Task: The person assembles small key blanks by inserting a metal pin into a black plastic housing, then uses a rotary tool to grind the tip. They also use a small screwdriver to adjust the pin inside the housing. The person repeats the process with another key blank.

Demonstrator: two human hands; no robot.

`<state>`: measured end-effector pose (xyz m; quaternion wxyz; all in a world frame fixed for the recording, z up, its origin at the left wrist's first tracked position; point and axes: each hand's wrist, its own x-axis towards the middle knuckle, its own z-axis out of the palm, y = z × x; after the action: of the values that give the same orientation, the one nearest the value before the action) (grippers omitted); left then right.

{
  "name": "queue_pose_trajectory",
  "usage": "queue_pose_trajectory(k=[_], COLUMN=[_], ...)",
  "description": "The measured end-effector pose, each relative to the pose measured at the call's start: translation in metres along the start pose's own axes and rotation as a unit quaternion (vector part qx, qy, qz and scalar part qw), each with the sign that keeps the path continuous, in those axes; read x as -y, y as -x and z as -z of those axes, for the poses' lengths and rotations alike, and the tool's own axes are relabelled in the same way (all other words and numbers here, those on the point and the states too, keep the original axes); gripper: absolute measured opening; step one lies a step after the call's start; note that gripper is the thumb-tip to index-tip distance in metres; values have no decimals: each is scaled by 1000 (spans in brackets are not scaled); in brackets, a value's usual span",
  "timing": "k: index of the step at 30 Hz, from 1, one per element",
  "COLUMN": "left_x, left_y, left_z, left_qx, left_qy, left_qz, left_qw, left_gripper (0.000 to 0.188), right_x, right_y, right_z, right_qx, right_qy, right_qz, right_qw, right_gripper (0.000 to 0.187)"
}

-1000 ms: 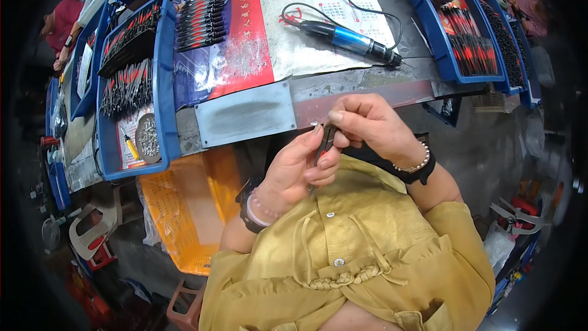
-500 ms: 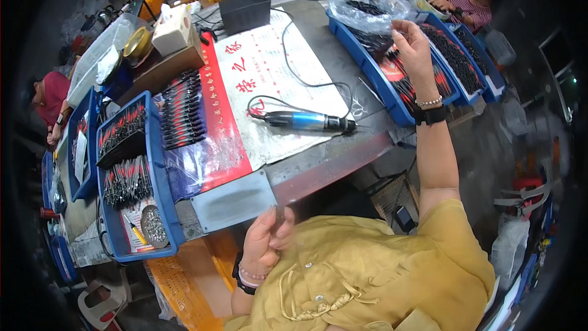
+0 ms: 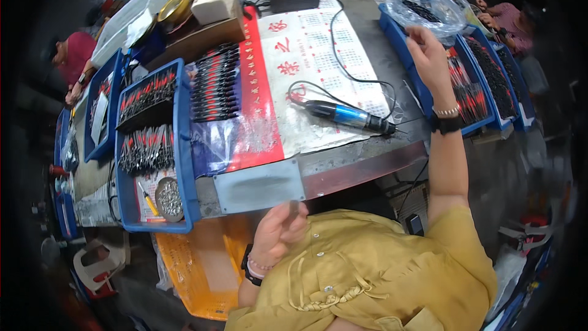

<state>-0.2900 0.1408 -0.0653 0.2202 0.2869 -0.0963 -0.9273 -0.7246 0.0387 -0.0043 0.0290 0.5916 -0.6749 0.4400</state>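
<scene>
By the table edge point(image 3: 361, 173), left hand point(image 3: 275, 233) pinching blurred dark piece point(image 3: 294, 209), long axis pointing tableward, right hand point(image 3: 433, 66), grip unclear.

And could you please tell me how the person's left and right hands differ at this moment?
The left hand pinches a blurred dark piece near the yellow shirt; the right hand is stretched out over the right-hand blue tray, its grip unclear. The left bracelet is pink, the right bracelet paler. Both wrists wear black bands.
</scene>
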Motion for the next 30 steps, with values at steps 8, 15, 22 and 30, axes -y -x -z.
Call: queue_pose_trajectory(k=[8, 15, 22, 30], left_x=[1, -2, -9, -9], left_y=[0, -10, -13, -12], left_z=[10, 18, 17, 10], left_qx=[-17, 18, 1, -31], left_qy=[35, 35, 14, -28], left_qz=[-4, -11, -6, -20], left_qw=[999, 999, 1000, 999], left_gripper=[34, 35, 35, 35], right_x=[-86, -115, -127, -139], right_y=[-66, -81, -82, -96], right_z=[20, 3, 1, 11], right_qx=[-80, 15, -58, 78], right_qy=[193, 290, 308, 360], right_qz=[16, -157, -271, -272], right_qw=[978, 944, 910, 889], right_gripper=[28, 23, 23, 23])
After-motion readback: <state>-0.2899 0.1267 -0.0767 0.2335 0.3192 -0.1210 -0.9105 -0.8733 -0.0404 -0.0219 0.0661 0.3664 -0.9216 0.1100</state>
